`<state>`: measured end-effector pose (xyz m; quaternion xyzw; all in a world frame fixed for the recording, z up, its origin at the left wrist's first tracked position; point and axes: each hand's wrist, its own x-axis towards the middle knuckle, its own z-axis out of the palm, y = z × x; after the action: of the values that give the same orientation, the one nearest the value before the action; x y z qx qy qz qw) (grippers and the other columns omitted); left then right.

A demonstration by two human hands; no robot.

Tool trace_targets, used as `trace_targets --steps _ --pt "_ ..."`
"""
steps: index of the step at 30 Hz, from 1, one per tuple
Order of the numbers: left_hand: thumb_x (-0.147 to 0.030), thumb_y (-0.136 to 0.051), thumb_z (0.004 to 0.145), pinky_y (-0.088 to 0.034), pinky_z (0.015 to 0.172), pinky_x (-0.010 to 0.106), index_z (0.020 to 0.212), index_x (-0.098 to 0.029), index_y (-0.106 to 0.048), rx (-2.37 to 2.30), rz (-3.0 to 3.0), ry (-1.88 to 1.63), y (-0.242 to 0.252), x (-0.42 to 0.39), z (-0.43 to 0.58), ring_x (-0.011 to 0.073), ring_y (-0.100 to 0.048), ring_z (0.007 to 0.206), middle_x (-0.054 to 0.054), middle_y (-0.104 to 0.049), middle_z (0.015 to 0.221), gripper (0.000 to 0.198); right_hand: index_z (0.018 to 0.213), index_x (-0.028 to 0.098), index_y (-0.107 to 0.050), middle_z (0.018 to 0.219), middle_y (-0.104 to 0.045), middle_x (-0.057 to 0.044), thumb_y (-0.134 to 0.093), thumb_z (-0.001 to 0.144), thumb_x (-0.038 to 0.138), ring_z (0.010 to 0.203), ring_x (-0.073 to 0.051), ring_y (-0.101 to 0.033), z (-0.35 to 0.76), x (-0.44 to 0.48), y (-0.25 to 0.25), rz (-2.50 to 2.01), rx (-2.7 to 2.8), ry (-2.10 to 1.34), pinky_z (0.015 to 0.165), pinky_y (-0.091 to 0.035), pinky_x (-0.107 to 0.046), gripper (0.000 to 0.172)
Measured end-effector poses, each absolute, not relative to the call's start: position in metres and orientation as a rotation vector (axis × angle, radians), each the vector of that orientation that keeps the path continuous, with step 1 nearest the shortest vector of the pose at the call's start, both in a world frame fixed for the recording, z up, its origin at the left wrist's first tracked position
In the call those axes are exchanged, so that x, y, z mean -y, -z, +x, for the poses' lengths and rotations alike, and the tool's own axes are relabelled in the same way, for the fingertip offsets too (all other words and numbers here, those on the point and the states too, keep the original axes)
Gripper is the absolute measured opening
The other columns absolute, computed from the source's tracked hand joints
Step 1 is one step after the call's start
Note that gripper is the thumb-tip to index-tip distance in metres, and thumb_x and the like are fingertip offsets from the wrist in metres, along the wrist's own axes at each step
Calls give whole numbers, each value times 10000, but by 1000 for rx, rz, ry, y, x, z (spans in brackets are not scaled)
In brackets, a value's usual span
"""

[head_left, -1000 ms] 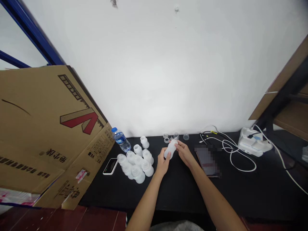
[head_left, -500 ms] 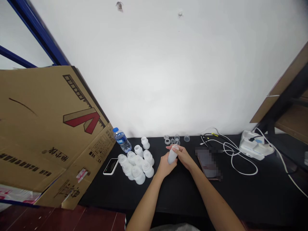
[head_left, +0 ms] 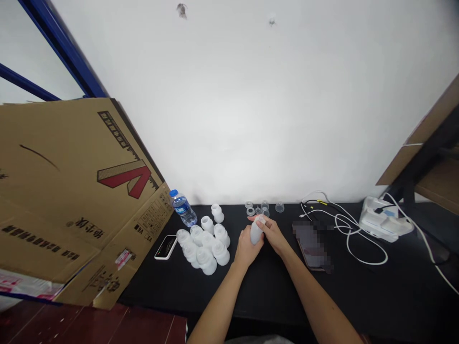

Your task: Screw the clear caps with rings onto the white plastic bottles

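Head view: I saw a frosted white plastic bottle (head_left: 256,232) held closed between two hands, mid-table.
The left hand (head_left: 246,249) cupped its lower body and the right hand (head_left: 272,234) curled over its top, above the black table (head_left: 244,291); just left stood a cluster of white bottles (head_left: 204,249), with clear plastic rings (head_left: 250,209) farther off.
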<state>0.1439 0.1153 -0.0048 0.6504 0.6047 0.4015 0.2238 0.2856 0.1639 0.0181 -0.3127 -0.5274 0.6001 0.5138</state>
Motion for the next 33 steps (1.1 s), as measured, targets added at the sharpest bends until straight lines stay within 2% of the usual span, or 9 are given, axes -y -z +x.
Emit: trace_targets --steps 3,8,14,16,19,22,27,30,33 --pt "-459 -692 971 -543 840 393 1131 -238 -604 -1586 1754 -1168 4 -114 141 309 -737 1004 103 -756 1064 286 1174 249 -825 1154 -821 -79 -857 854 586 909 -252 -723 285 -166 -16 -737 1258 -1451 802 -561 -357 466" --pt "-512 -623 1023 -545 851 386 1226 -230 -574 -1463 1640 -1256 -3 -112 139 296 -753 1002 118 -775 1126 351 1148 254 -822 1116 -820 -70 -880 825 583 998 -280 -726 284 -172 -6 -724 1231 -1407 888 -555 -379 465" --pt "-536 -569 1049 -540 919 393 1288 -225 -572 -1415 1624 -1310 -6 -113 138 290 -744 1043 122 -769 1178 393 1019 202 -829 954 -798 -109 -590 966 759 803 -270 -680 293 -182 1 -954 1202 -1230 721 -519 -364 608" --pt "-566 -546 1051 -536 901 387 1252 -226 -578 -1480 1583 -1337 -4 -116 138 283 -739 999 106 -769 1122 397 1093 212 -823 984 -775 -117 -549 1005 714 818 -274 -661 300 -186 4 -1065 1303 -968 773 -526 -386 578" --pt "-598 -539 1039 -534 859 379 1167 -222 -608 -1571 1527 -1369 1 -121 138 274 -727 926 85 -766 1020 404 1353 227 -754 1056 -686 -139 -535 1042 560 948 -314 -619 307 -191 12 -1191 1552 -484 937 -520 -466 506" --pt "-598 -578 1018 -538 887 389 1136 -219 -651 -1588 1523 -1405 3 -124 137 279 -727 962 87 -773 1040 404 1512 238 -659 1055 -594 -141 -555 1028 443 971 -332 -561 310 -193 23 -1352 1742 -187 969 -498 -519 535" --pt "-556 -664 973 -520 1022 431 1218 -218 -666 -1605 1523 -1481 5 -126 136 302 -705 1135 119 -749 1211 418 1417 243 -722 1088 -580 -151 -584 1034 377 989 -333 -549 311 -190 25 -1463 1822 -35 949 -495 -490 428" --pt "-555 -700 942 -534 990 423 1203 -215 -642 -1615 1473 -1491 7 -127 136 297 -705 1108 119 -739 1201 433 1363 207 -724 1225 -613 -192 -589 1034 386 1120 -372 -558 311 -187 20 -1406 1789 -22 1014 -486 -511 398" --pt "-563 -723 921 -546 939 398 1157 -216 -622 -1630 1433 -1493 7 -128 136 281 -708 1048 105 -735 1147 433 1342 200 -708 1281 -689 -190 -596 1010 361 1156 -388 -596 310 -188 19 -1374 1808 -146 1012 -492 -534 385"
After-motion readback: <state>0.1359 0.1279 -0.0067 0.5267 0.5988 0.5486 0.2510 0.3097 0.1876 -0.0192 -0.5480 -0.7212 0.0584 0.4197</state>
